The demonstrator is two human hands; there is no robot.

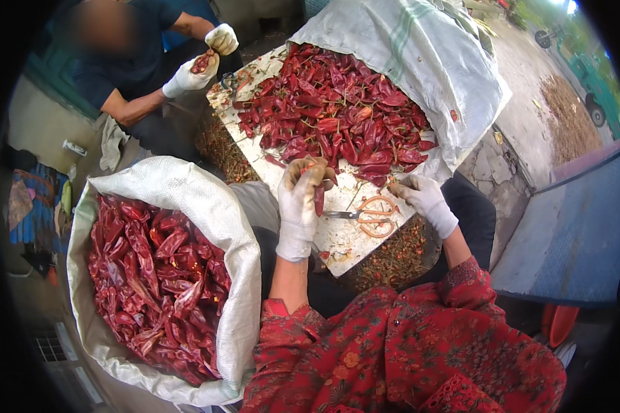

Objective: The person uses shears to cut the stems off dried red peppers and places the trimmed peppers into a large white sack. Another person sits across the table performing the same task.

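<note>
My left hand [298, 206], in a white glove stained at the fingers, is closed around a dried red chili pepper [319, 197] whose lower end shows below the fingers. Over the board's right side, my gloved right hand [426, 204] has its fingertips pinched together at the edge of the chili heap; whatever they hold is too small to name. Between the hands, a pair of scissors [375, 217] with orange handles lies on the pale board [344, 256]. A big heap of dried red chilies [331, 103] covers the board beyond my hands.
An open white woven sack [238, 251] full of dried chilies stands at my left. Another white sack [434, 62] lies over the heap's far right. Across the board sits a co-worker [134, 82] in white gloves, handling chilies. A blue panel [565, 234] stands at right.
</note>
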